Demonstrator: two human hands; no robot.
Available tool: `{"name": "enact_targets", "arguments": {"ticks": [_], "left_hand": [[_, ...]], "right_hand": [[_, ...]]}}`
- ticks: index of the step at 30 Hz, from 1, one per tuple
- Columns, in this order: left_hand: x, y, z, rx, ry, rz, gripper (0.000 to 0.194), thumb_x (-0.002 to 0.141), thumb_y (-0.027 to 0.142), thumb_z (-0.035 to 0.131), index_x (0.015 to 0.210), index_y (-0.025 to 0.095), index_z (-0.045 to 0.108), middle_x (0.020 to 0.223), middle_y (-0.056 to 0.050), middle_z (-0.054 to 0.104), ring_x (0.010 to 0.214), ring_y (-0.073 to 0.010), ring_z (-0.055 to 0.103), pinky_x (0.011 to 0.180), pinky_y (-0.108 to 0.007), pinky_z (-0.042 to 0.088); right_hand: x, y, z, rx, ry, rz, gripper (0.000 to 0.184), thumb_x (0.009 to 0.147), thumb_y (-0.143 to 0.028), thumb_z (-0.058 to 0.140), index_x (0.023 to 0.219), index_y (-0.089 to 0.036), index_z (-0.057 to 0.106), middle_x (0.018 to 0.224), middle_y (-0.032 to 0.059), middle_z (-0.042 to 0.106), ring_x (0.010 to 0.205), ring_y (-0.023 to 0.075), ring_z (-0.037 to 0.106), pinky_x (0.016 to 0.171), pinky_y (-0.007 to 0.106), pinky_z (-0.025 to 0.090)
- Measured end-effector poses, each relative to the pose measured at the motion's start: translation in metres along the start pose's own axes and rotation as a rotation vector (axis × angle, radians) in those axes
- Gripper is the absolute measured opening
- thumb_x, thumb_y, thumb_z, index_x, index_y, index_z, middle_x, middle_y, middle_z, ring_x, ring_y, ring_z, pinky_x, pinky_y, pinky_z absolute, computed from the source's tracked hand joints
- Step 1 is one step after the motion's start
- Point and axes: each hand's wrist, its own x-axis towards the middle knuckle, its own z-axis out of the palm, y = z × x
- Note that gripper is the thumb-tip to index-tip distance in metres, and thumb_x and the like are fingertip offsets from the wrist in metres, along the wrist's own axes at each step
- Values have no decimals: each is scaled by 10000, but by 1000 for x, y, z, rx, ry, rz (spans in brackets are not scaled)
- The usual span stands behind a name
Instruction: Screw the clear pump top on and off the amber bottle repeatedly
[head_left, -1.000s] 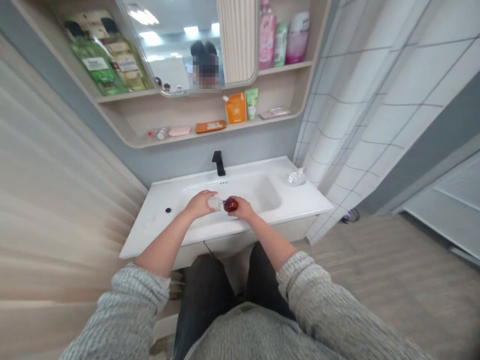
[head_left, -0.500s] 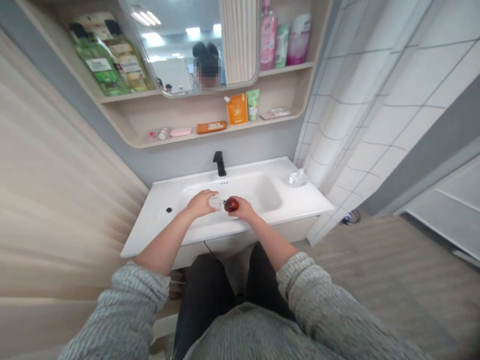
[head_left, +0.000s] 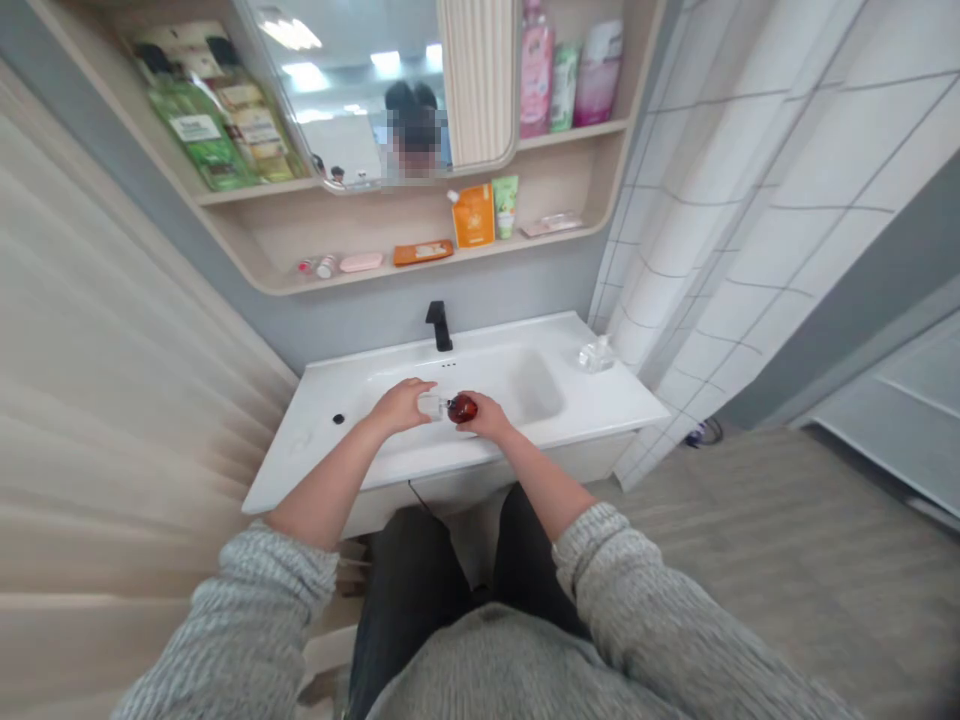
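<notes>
Over the front of the white sink (head_left: 536,385), my left hand (head_left: 401,405) is closed around a small clear bottle (head_left: 430,405). My right hand (head_left: 486,415) grips a reddish-brown bottle (head_left: 461,408), tilted on its side with its neck toward the clear one. The two bottle mouths meet or nearly meet between my hands; I cannot tell whether they touch. Whether liquid is flowing is too small to see. Behind them stands a black faucet (head_left: 439,327).
A clear pump-like container (head_left: 596,355) stands on the counter's right end. Above, a shelf holds an orange pouch (head_left: 473,216), a green-white tube (head_left: 505,206), an orange packet (head_left: 424,252) and a pink soap-like bar (head_left: 361,262). Large green bottles (head_left: 199,130) are at upper left, beside a mirror (head_left: 352,80).
Both hands and the two bottles stay in nearly the same place. Only a very slight shift of the camera view shows.
</notes>
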Motion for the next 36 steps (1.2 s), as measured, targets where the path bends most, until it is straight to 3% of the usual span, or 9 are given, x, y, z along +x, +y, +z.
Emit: {"name": "enact_targets", "arguments": {"ticks": [6, 24, 31, 36], "left_hand": [[1, 1, -1, 7, -5, 11, 798, 727, 392, 944, 1491, 248, 764, 1394, -129, 765, 1314, -383, 720, 1210, -497, 563], [4, 7, -10, 84, -48, 14, 805, 738, 319, 936, 1519, 240, 756, 1441, -143, 756, 1343, -405, 714, 1197, -484, 565], [7, 19, -21, 205, -106, -5, 827, 802, 353, 912, 1592, 237, 696, 1488, -129, 744, 1368, -344, 709, 1213, -416, 550], [13, 23, -27, 270, -126, 6, 822, 834, 383, 899, 1611, 222, 683, 1503, -139, 738, 1376, -345, 708, 1194, -400, 555]], "right_hand": [[0, 0, 0, -2, 9, -7, 853, 623, -270, 1025, 1431, -328, 759, 1408, 45, 817, 1313, 361, 770, 1196, 530, 582], [-1, -2, -1, 40, 5, 5, 836, 641, -260, 1028, 1431, -313, 763, 1390, 49, 822, 1278, 346, 780, 1188, 510, 585], [1, 3, 3, 76, 25, -7, 857, 630, -291, 1042, 1438, -297, 757, 1397, 64, 819, 1294, 359, 777, 1196, 519, 583], [1, 2, 3, 108, 41, -14, 853, 638, -304, 1045, 1440, -292, 754, 1404, 71, 817, 1295, 355, 778, 1201, 517, 581]]}}
